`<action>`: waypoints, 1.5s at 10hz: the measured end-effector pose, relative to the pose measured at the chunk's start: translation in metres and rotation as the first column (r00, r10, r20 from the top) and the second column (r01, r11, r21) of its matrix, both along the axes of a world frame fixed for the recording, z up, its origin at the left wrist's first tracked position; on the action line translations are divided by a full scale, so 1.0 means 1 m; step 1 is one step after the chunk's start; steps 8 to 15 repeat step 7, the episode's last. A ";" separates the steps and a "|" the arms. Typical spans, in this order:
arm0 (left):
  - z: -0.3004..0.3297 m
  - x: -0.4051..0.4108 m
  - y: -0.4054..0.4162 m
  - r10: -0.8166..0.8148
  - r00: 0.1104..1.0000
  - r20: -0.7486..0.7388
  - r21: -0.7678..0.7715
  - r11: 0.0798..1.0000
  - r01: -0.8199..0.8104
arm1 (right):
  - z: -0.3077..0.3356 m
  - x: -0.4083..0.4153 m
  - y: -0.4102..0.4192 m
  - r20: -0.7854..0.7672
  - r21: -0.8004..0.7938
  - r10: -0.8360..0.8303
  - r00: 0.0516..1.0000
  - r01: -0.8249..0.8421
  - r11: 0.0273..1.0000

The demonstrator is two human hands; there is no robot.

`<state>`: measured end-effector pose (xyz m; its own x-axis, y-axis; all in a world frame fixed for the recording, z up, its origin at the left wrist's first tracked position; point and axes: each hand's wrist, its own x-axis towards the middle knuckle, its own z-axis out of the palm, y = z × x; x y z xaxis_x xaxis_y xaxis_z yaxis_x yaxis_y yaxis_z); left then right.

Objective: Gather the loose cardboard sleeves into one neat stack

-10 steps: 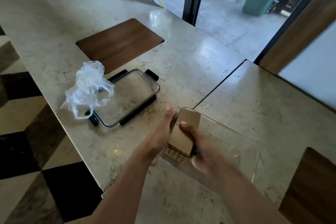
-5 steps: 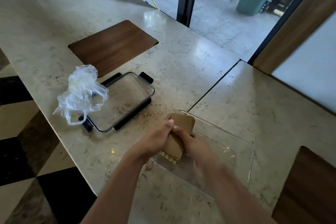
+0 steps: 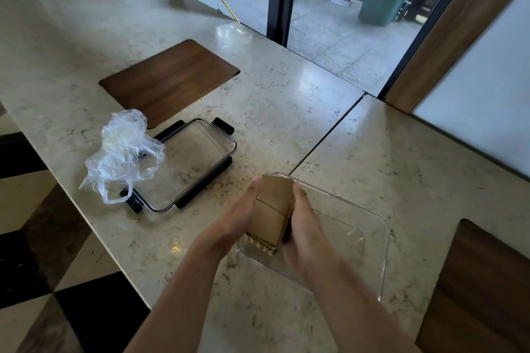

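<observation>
A stack of brown cardboard sleeves (image 3: 272, 208) stands inside the near-left corner of a clear plastic container (image 3: 384, 241) on the marble counter. My left hand (image 3: 239, 216) presses its straight fingers flat against the stack's left side. My right hand (image 3: 305, 226) lies flat against the right side, so the stack is squeezed between both hands. The sleeves' layered edges show at the stack's bottom. Whether the stack rests on the container floor is hidden.
A clear lid with black clips (image 3: 200, 152) lies to the left, and a crumpled plastic bag (image 3: 123, 152) sits on its left end. Dark wooden inlays (image 3: 169, 80) (image 3: 481, 281) are set into the counter. The counter edge drops to a checkered floor on the left.
My right thumb has come off the top of the stack and both hands now flank its sides. The stack stands straighter in the container corner.
</observation>
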<state>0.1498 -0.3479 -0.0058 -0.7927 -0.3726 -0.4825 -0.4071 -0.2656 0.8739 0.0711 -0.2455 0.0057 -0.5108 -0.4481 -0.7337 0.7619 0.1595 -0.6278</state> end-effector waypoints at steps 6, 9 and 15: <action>-0.007 0.002 -0.010 0.077 0.995 -0.055 0.076 0.994 -0.073 | 0.003 0.002 0.004 0.044 0.052 -0.154 0.987 0.151 0.987; 0.005 0.007 -0.013 0.108 0.992 -0.068 -0.039 0.993 -0.110 | 0.013 -0.001 0.018 -0.027 0.111 -0.174 0.984 0.176 0.978; 0.005 0.007 -0.013 0.108 0.992 -0.068 -0.039 0.993 -0.110 | 0.013 -0.001 0.018 -0.027 0.111 -0.174 0.984 0.176 0.978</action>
